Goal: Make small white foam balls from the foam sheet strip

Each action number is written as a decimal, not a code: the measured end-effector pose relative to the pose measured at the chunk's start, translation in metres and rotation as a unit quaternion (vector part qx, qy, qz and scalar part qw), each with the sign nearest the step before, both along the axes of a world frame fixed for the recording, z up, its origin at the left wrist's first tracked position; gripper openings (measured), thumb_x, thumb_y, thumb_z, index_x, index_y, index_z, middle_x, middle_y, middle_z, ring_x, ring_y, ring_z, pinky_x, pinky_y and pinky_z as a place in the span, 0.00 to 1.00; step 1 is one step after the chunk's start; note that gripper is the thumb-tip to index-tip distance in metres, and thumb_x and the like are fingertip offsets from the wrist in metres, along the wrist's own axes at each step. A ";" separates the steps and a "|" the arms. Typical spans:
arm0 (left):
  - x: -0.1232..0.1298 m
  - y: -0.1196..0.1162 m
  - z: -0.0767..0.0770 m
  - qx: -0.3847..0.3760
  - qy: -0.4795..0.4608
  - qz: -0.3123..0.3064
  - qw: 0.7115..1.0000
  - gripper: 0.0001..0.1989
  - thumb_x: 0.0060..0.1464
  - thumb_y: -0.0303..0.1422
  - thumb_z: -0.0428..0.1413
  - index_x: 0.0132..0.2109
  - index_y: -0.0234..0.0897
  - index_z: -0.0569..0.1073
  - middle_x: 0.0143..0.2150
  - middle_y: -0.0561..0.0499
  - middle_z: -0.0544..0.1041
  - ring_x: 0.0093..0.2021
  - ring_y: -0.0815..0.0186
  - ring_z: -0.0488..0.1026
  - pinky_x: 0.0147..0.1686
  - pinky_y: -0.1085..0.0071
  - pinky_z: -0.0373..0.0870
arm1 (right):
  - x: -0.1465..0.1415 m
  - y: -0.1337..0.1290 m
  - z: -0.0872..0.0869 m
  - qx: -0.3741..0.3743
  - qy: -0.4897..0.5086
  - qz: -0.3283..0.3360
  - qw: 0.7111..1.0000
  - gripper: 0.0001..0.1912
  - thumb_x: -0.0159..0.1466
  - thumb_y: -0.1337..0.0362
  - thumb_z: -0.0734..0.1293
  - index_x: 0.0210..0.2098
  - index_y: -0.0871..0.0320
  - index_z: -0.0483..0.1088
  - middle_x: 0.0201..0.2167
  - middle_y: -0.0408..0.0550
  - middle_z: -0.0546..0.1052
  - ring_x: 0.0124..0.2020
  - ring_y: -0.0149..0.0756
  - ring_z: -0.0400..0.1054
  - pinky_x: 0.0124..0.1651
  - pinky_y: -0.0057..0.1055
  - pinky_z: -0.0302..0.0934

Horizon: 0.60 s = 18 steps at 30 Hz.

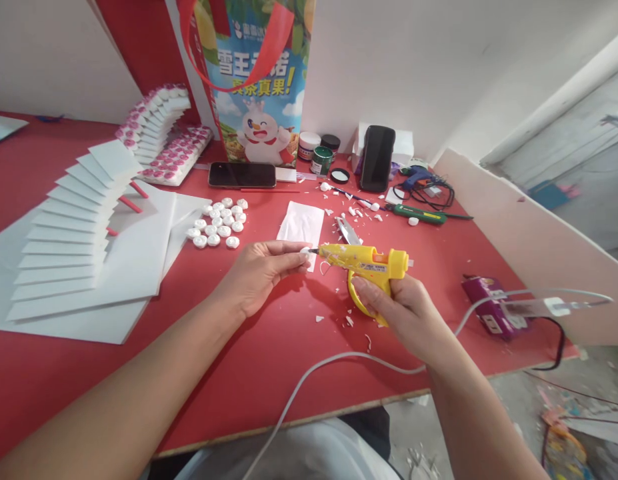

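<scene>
My left hand [263, 272] pinches a small white piece [305, 251] between thumb and fingertips, over the red table [259, 360]. My right hand [406, 310] is wrapped round the handle of a yellow glue gun [361, 260]. The gun points left, and its dark nozzle meets or nearly meets the white piece. Beneath and behind the fingertips lies a white paper sheet [301, 223]. Several round white pieces [219, 223] are grouped to the left of it.
Fanned white cards [63, 230] stand at left. A tall bag [259, 100], a flat phone [243, 175], paint jars [321, 160] and an upright phone [377, 159] are at the back. A green tool [419, 214] and purple box [493, 307] lie right; a white cable [339, 359] crosses the front.
</scene>
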<state>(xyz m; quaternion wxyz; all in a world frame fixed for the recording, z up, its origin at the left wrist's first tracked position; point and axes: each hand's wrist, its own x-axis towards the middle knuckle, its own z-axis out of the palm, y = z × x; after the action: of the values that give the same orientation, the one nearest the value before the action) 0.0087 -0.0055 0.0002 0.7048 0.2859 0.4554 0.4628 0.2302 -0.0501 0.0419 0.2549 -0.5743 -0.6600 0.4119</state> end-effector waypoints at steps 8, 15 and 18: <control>-0.001 0.000 0.002 -0.002 -0.024 0.005 1.000 0.13 0.39 0.29 0.73 0.36 0.34 0.85 0.32 0.49 0.83 0.34 0.70 0.78 0.45 0.72 0.76 | 0.002 -0.001 0.000 -0.001 -0.002 -0.001 1.000 0.27 0.69 0.44 0.62 0.23 0.56 0.57 0.20 0.38 0.54 0.22 0.26 0.47 0.23 0.27 0.42; 0.000 0.001 0.003 -0.007 -0.030 0.014 0.999 0.13 0.38 0.28 0.73 0.36 0.32 0.85 0.31 0.48 0.83 0.34 0.69 0.78 0.45 0.72 0.77 | 0.002 -0.001 0.000 0.000 -0.005 -0.007 1.000 0.28 0.68 0.44 0.62 0.22 0.56 0.56 0.19 0.37 0.53 0.21 0.25 0.46 0.22 0.28 0.41; 0.000 0.001 0.004 -0.015 -0.035 0.021 0.999 0.13 0.39 0.26 0.72 0.36 0.31 0.85 0.31 0.47 0.83 0.33 0.69 0.78 0.42 0.74 0.77 | 0.002 -0.002 0.000 0.002 -0.005 -0.007 1.000 0.28 0.68 0.43 0.62 0.22 0.56 0.56 0.20 0.38 0.53 0.21 0.25 0.46 0.22 0.27 0.41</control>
<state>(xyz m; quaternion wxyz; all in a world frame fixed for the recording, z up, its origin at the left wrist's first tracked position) 0.0092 -0.0050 0.0039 0.7145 0.2490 0.4429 0.4809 0.2326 -0.0517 0.0417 0.2556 -0.5801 -0.6580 0.4064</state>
